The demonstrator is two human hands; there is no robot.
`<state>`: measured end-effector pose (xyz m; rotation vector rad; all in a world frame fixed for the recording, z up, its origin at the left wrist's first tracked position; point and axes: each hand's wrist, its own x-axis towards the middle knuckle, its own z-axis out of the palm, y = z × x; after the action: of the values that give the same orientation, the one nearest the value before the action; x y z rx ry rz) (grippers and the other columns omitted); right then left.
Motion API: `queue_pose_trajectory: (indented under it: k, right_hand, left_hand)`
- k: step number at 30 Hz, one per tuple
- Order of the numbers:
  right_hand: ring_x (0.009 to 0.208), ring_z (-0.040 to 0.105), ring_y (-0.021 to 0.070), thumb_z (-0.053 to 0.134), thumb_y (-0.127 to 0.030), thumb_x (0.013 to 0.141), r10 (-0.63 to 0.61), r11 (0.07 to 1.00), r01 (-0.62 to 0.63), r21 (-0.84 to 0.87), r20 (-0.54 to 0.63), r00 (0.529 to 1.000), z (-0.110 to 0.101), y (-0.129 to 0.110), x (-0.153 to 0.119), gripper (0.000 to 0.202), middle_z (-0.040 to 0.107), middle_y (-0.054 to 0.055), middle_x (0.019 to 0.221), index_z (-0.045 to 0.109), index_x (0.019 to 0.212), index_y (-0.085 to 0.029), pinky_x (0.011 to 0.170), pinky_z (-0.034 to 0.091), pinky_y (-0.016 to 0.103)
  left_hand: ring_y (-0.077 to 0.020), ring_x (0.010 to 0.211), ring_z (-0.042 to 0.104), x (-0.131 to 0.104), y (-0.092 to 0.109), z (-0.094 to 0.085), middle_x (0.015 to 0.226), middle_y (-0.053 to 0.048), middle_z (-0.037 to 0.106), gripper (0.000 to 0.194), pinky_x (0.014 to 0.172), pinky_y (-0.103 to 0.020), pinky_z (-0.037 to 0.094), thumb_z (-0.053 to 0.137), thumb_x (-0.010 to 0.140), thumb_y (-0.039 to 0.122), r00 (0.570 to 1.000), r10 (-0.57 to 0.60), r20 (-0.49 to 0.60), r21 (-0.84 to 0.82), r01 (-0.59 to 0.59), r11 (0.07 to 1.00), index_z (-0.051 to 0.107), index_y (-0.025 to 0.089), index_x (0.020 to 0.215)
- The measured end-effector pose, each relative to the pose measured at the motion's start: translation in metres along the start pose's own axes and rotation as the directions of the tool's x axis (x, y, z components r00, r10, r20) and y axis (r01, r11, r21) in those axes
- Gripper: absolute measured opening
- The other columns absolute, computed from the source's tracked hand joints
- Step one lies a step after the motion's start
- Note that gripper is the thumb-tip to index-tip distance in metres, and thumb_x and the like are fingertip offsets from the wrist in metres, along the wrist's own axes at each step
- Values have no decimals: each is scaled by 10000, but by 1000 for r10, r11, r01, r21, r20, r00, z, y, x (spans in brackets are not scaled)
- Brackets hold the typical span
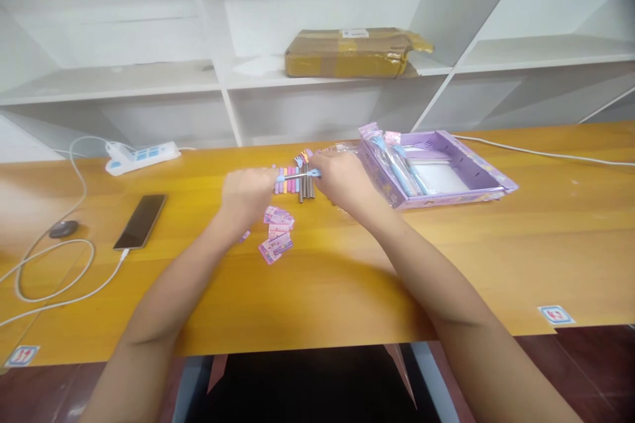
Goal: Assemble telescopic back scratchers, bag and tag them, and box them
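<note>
We have the wooden desk (322, 304) before us, with the purple tray (461, 195) beyond our right hand (342, 177). Our left hand (244, 193) is clenched around one light blue end of a slim metal rod (297, 176); our right fingers pinch near the blue end opposite, though their exact grip is hidden from us. The rod bridges the gap between our fists, its long axis running side to side, almost level, so neither hand is clearly nearer. Grey metal tubes (307, 192) lie crosswise to it, pointing towards us, beside a row of coloured handles (284, 189). Small pink-and-purple cards (276, 246) lie scattered on our side of it.
</note>
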<state>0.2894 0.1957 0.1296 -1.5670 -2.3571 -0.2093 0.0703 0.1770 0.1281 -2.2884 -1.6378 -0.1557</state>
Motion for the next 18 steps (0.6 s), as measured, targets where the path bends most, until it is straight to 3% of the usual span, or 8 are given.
queue_pose_trajectory:
  k: [14,18]
  right_hand:
    - [774,614,239,548,-105,994,7,1000,-7,-21,-7,1000,3,2,-1,251,783,131,940,790,1017,-167,670,225,351]
    - [819,646,247,558,-78,963,2,1000,-2,-24,11,1000,0,1,-1,251,797,141,990,786,1028,-158,672,228,351]
  left_hand:
    - [-268,626,597,1,-2,-2,698,-112,667,220,571,-375,248,515,908,130,1000,11,-5,-6,-11,1000,708,210,839]
    - [-270,638,616,2,-1,-2,708,-116,685,212,567,-370,249,525,908,134,1000,4,10,-7,-4,1000,709,212,835]
